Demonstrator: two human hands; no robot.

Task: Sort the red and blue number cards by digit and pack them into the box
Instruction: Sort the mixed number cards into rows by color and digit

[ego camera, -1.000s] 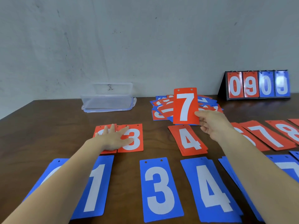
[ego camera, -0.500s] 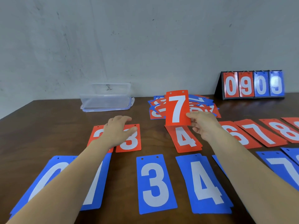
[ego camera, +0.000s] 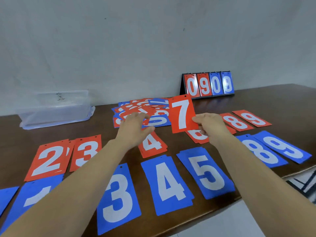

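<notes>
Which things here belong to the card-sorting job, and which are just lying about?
Job: red 7 card pinched by the right hand; left hand at the mixed pile of red and blue cards; sorted red stacks; sorted blue stacks; clear plastic box.
Lying about: black flip scoreboard reading 0909.

A flip scoreboard (ego camera: 207, 85) reading 0909 is stood at the far right of the dark wooden surface (ego camera: 56, 134), against a grey wall (ego camera: 136, 40). Pale floor (ego camera: 239, 219) is seen near right.
</notes>
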